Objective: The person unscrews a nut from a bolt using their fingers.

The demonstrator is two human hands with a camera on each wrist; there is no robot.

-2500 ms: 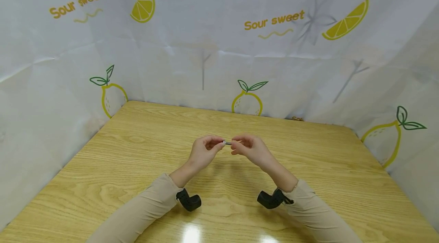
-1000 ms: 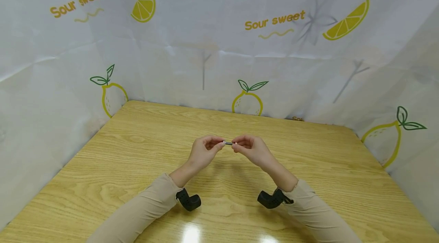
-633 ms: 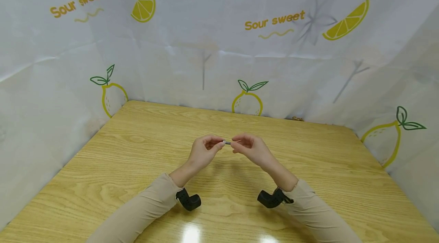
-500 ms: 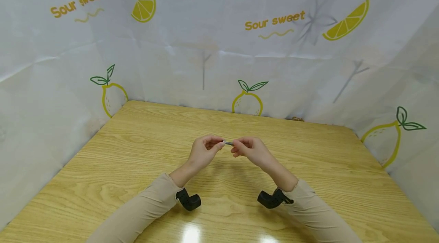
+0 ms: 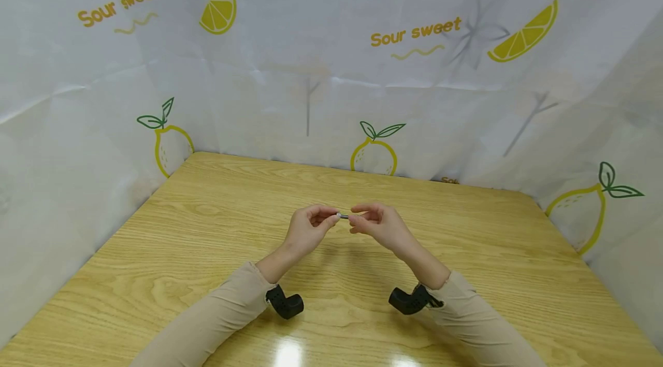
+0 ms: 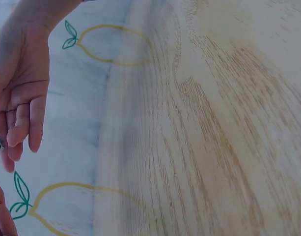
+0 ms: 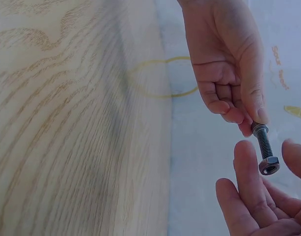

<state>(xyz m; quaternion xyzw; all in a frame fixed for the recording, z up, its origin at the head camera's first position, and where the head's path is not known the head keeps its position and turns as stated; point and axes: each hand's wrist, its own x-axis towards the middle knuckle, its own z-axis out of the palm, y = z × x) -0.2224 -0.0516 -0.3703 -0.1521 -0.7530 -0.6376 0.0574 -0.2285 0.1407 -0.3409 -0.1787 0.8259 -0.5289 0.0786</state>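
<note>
My left hand (image 5: pixel 305 232) pinches a metal bolt (image 7: pixel 264 141) at its head end, between thumb and fingers, above the wooden table. The bolt's threaded shank points toward my right hand (image 5: pixel 380 230). A hex nut (image 7: pixel 269 166) sits on the shank's far end, its hole facing the right wrist camera. Around that nut my right hand's fingers and thumb are spread, with a gap on both sides in the right wrist view. Only part of the bolt and nut shows at the left edge of the left wrist view.
A light wooden table (image 5: pixel 217 275) spreads beneath both hands. Behind it and along its sides hangs a white cloth (image 5: pixel 290 27) printed with lemons and lettering. Black wrist mounts (image 5: pixel 285 302) sit at both sleeve cuffs, low over the table.
My right hand's fingers and thumb have shifted back and forth at the nut end, and now stand more apart than half a second ago. The left hand and bolt stay in place.
</note>
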